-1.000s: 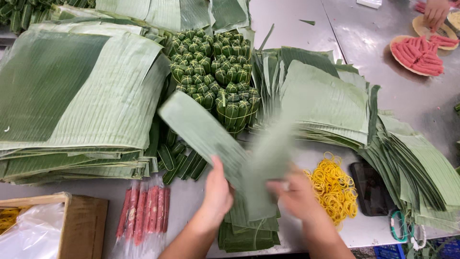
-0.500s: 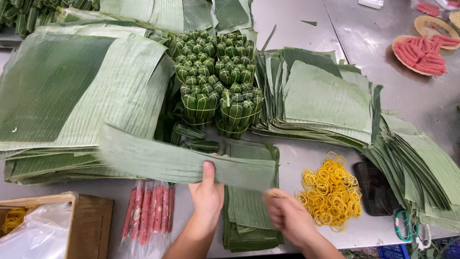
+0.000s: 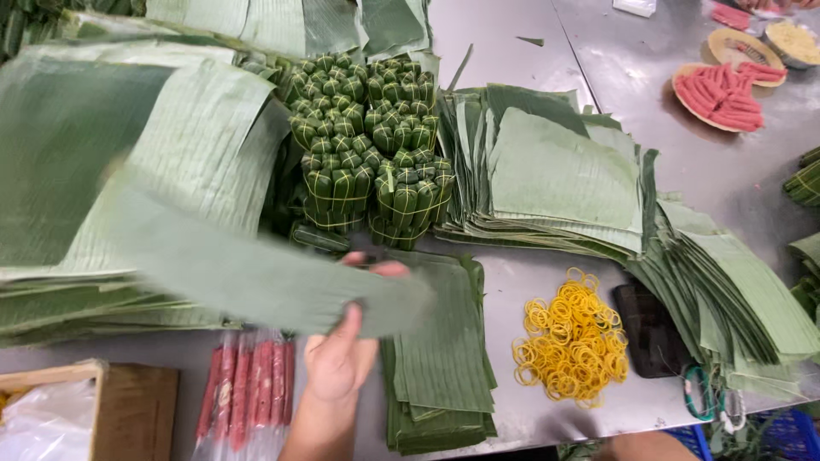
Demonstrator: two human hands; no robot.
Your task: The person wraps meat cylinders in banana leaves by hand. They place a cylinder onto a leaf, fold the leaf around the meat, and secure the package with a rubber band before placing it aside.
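My left hand (image 3: pixel 340 357) grips a long strip of banana leaf (image 3: pixel 256 277), thumb on top. The strip is blurred and reaches out to the left, over the edge of a big leaf stack (image 3: pixel 128 162). It hangs above a small pile of cut leaf pieces (image 3: pixel 444 367) at the table's front. Only a sliver of my right hand (image 3: pixel 642 446) shows at the bottom edge, below a heap of yellow rubber bands (image 3: pixel 571 346). Its fingers are out of view.
Tied green leaf-wrapped bundles (image 3: pixel 367 154) stand stacked behind the strip. More leaf stacks (image 3: pixel 564 171) lie to the right. A pack of red sausage sticks (image 3: pixel 248 393) and a cardboard box (image 3: pixel 120 410) sit front left. A black phone (image 3: pixel 653 329), green-handled scissors (image 3: pixel 707 391) and a plate of red sticks (image 3: pixel 722 94) are on the right.
My right hand has let go of the strip and dropped back to the bottom edge. My left hand has swung the strip further left over the big leaf stack.
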